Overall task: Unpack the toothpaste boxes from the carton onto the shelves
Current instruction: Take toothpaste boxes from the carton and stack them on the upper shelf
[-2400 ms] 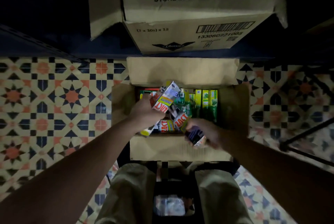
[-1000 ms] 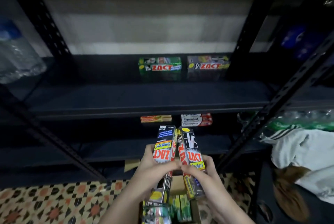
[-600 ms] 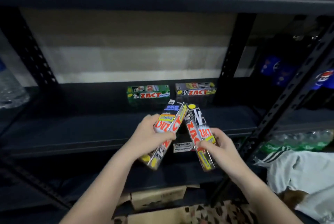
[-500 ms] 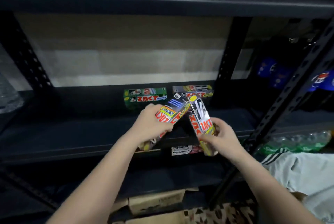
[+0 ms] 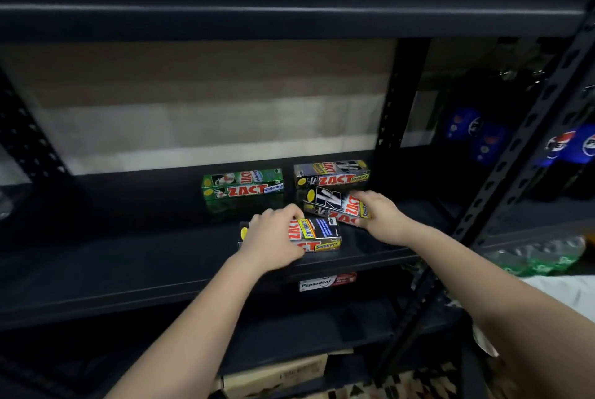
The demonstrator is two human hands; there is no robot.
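Observation:
My left hand [image 5: 273, 239] grips a silver Zact Smokers toothpaste box [image 5: 317, 235] that lies flat near the front of the dark shelf [image 5: 128, 257]. My right hand [image 5: 380, 215] holds a second Zact Smokers box [image 5: 335, 205], tilted, just in front of a silver Zact Smokers box [image 5: 331, 175] standing at the back. A green Zact Whitening box [image 5: 243, 186] stands to the left of that one. The carton [image 5: 280, 376] shows only as a cardboard edge at the bottom.
A Pepsodent box [image 5: 325, 282] lies on the shelf below. Black perforated uprights [image 5: 521, 141] frame the bay. Blue soda bottles [image 5: 476, 138] fill the bay to the right, green bottles [image 5: 541, 257] lie lower right, and a white cloth [image 5: 566, 292] is at the right edge.
Both hands lifted the two boxes from the carton up to the shelf. In the last half second they turned the boxes from upright to lying and lowered them onto the shelf.

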